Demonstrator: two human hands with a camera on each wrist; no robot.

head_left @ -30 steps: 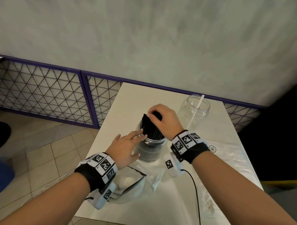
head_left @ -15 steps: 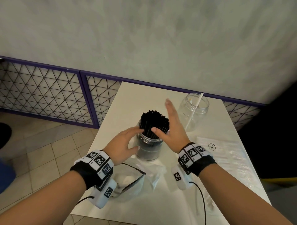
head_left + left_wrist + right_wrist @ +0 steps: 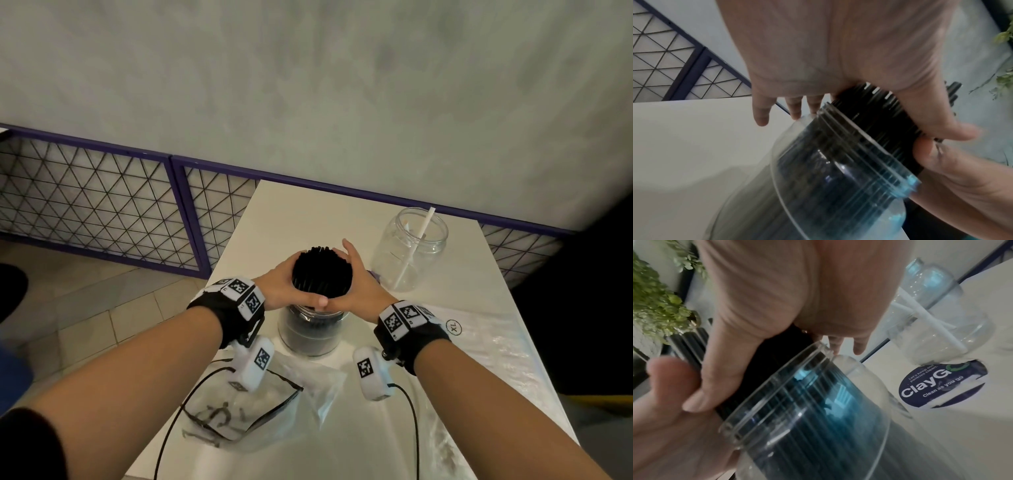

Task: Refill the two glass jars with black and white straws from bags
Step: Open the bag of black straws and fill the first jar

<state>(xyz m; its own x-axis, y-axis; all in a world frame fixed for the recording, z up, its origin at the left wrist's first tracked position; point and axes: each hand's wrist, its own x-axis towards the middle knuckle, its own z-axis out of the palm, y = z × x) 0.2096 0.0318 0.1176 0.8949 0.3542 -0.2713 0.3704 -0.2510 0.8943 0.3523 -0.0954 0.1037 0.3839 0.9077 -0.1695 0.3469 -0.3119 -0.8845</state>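
A glass jar (image 3: pixel 310 330) packed with black straws (image 3: pixel 322 274) stands mid-table. My left hand (image 3: pixel 277 287) and right hand (image 3: pixel 363 284) cup the straw bundle from both sides just above the jar's rim, thumbs meeting at the front. The left wrist view has my left hand (image 3: pixel 838 48) wrapped round the black straws (image 3: pixel 869 113) over the jar (image 3: pixel 838 178). In the right wrist view my right hand (image 3: pixel 797 288) curls round the same bundle (image 3: pixel 772 356). A second glass jar (image 3: pixel 411 253) at the back right holds one white straw (image 3: pixel 419 243).
An empty clear bag (image 3: pixel 239 411) lies at the table's (image 3: pixel 308 212) front edge, under my left wrist. Another clear bag (image 3: pixel 486 346) with an XL sticker lies to the right. A round ClayGo sticker (image 3: pixel 941 386) sits beside the second jar (image 3: pixel 937 321). A purple mesh fence (image 3: pixel 102 205) stands to the left.
My right hand lifted off the straw tops, opened beside the bundle, then closed round it. My left hand rose from the jar's side to the straws.
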